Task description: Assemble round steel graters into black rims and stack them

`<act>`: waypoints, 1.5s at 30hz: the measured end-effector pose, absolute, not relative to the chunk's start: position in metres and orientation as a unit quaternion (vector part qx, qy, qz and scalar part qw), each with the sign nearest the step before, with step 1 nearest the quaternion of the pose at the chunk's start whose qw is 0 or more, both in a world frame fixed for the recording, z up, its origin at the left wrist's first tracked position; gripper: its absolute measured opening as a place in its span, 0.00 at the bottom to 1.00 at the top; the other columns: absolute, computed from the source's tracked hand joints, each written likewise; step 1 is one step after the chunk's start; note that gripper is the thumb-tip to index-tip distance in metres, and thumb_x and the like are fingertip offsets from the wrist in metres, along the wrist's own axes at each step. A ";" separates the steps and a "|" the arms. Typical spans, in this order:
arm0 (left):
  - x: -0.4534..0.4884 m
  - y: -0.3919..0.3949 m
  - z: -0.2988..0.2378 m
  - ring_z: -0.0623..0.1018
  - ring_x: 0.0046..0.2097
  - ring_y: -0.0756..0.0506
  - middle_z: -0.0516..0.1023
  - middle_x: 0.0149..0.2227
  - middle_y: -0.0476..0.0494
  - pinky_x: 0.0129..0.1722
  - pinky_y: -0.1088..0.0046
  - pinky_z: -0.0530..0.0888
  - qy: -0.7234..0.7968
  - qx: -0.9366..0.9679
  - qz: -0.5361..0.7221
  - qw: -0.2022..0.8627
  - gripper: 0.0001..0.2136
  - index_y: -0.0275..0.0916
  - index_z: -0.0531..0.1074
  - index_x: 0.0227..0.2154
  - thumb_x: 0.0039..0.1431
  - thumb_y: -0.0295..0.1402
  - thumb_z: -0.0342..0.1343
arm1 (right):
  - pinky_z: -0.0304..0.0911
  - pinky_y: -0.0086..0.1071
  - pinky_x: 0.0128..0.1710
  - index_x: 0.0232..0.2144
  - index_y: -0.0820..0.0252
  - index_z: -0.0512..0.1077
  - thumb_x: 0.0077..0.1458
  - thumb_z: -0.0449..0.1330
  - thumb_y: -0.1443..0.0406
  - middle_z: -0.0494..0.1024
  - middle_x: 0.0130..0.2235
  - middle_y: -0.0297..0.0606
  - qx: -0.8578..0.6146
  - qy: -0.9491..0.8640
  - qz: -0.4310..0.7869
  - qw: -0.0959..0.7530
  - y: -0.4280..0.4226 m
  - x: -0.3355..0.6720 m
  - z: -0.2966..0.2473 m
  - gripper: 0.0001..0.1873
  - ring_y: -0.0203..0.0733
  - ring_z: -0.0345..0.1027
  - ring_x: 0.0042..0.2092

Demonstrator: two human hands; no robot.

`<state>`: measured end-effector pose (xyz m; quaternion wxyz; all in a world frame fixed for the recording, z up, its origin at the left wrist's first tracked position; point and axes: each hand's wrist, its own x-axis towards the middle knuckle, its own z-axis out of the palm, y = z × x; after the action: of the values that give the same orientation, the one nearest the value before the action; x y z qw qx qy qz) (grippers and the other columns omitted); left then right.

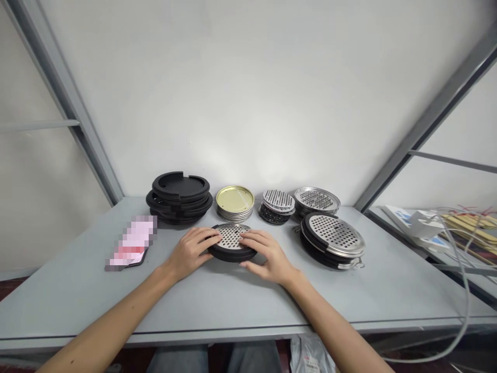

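A round black ring with a perforated metal disc (232,237) on top lies on the grey table (77,290) in front of me. My left hand (193,252) curls over its left side, fingertips on the disc. My right hand (265,255) rests on its right side, fingers stretched across the disc's edge and thumb against the black rim. Both hands press on the piece from above.
Along the wall stand a stack of black rings (179,198), a stack of gold-coloured lids (234,202), small perforated discs (277,205) and larger perforated discs (317,200). A pile of assembled pieces (332,240) sits right. A pink blurred phone (132,243) lies left. Cables (454,243) hang at right.
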<state>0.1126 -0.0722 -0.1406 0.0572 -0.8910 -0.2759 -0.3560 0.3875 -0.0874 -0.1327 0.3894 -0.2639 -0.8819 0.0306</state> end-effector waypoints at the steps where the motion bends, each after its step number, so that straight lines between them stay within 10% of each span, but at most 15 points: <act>1: 0.113 -0.073 -0.140 0.74 0.52 0.40 0.76 0.50 0.39 0.50 0.59 0.70 -0.272 -0.892 -0.356 0.060 0.16 0.43 0.69 0.54 0.63 0.32 0.54 | 0.63 0.48 0.54 0.53 0.55 0.69 0.54 0.63 0.57 0.75 0.52 0.46 -0.260 -0.883 0.026 0.391 -0.087 0.388 -0.133 0.25 0.51 0.66 0.55; 11: 0.121 -0.078 -0.138 0.76 0.41 0.42 0.80 0.42 0.40 0.42 0.63 0.71 -0.241 -0.893 -0.362 0.120 0.14 0.41 0.71 0.49 0.61 0.35 0.58 | 0.67 0.47 0.51 0.55 0.55 0.67 0.56 0.60 0.61 0.76 0.50 0.45 -0.245 -0.897 -0.008 0.367 -0.090 0.382 -0.133 0.23 0.50 0.68 0.53; 20: 0.113 -0.069 -0.138 0.75 0.49 0.41 0.77 0.47 0.38 0.50 0.59 0.71 -0.285 -0.874 -0.388 -0.066 0.14 0.41 0.72 0.49 0.61 0.35 0.58 | 0.60 0.50 0.59 0.46 0.55 0.70 0.54 0.62 0.66 0.79 0.46 0.42 -0.274 -0.823 0.178 0.465 -0.089 0.405 -0.121 0.16 0.49 0.71 0.52; 33: 0.123 -0.080 -0.136 0.74 0.40 0.43 0.78 0.36 0.43 0.40 0.63 0.71 -0.246 -0.877 -0.402 0.095 0.10 0.41 0.75 0.43 0.59 0.33 0.59 | 0.65 0.49 0.54 0.59 0.60 0.62 0.55 0.61 0.56 0.71 0.56 0.51 -0.267 -0.911 -0.022 0.315 -0.102 0.370 -0.127 0.31 0.53 0.65 0.57; 45: 0.110 -0.079 -0.129 0.74 0.42 0.42 0.75 0.41 0.40 0.44 0.62 0.73 -0.296 -0.845 -0.446 -0.009 0.17 0.39 0.71 0.49 0.57 0.35 0.58 | 0.69 0.44 0.53 0.60 0.59 0.62 0.61 0.56 0.66 0.76 0.51 0.45 -0.226 -0.930 -0.061 0.285 -0.131 0.394 -0.109 0.25 0.48 0.71 0.53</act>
<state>0.1100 -0.0789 -0.1294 -0.0093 -0.8447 -0.2964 -0.4456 0.3936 -0.1311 -0.1092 0.2847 -0.2259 -0.9296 -0.0613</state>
